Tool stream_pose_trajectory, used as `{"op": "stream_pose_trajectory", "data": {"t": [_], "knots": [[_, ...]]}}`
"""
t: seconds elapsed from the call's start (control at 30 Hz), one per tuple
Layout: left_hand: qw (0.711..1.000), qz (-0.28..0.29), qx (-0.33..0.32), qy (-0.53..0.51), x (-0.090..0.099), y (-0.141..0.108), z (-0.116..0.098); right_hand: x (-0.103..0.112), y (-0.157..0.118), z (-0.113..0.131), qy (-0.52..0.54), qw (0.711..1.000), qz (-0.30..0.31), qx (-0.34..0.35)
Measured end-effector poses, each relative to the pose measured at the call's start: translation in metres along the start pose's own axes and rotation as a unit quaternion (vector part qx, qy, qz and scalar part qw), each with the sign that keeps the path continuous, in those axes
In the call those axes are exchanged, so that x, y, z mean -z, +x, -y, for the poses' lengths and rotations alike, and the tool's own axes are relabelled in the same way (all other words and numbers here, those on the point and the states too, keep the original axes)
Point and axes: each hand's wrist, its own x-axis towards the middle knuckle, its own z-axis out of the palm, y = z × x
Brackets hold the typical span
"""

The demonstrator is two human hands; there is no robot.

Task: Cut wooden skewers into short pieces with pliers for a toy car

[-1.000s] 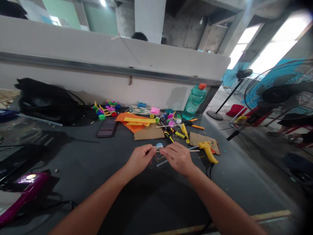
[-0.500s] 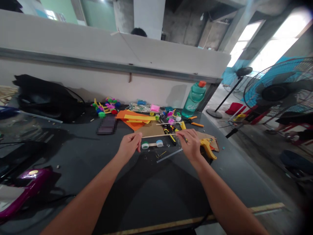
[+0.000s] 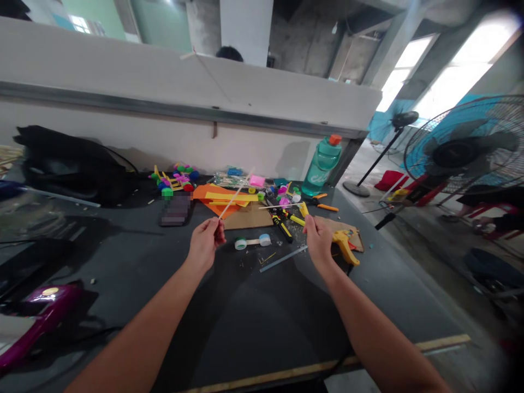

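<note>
My left hand [image 3: 204, 240] pinches one end of a thin pale stick [image 3: 236, 195], which slants up and to the right over orange and yellow sheets [image 3: 219, 204]. To the right, my right hand [image 3: 319, 237] is closed beside a yellow glue gun [image 3: 346, 245]; what its fingers hold, if anything, is hidden. Between the hands lies a small flat stick with a green-and-white cap [image 3: 240, 243] at one end and a light blue cap [image 3: 265, 239] at the other. A translucent glue stick [image 3: 282, 258] lies just in front of them.
Behind are black-and-yellow pliers [image 3: 282, 228], orange-handled cutters [image 3: 327, 207], a teal bottle [image 3: 321, 166] and colourful cap models [image 3: 174, 180]. A phone [image 3: 176, 209] and black bag [image 3: 73, 166] are at left, a magenta device [image 3: 49, 316] nearer. Right of the table stands a fan [image 3: 454, 153].
The thin stick was level between both hands; my right hand has let go of its end, and it now tilts upward from my left hand, which has moved slightly left.
</note>
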Motion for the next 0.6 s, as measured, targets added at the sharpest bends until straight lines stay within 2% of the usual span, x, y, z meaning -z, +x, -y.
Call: {"op": "stream_pose_trajectory", "data": {"t": [0.1,0.2,0.37,0.6], "knots": [[0.999,-0.011,-0.018,0.041,0.003,0.005,0.012,-0.005,-0.007,0.006,-0.02,0.999,0.035,0.028],[0.997,-0.003,-0.042,0.072,0.004,0.008,0.022,-0.013,-0.017,0.016,-0.04,0.992,0.089,0.086],[0.99,0.006,-0.089,0.112,0.004,0.013,0.028,-0.027,-0.032,0.025,-0.079,0.969,0.16,0.172],[0.982,0.021,-0.106,0.153,0.003,0.016,0.027,-0.034,-0.028,0.018,-0.114,0.958,0.173,0.196]]}}
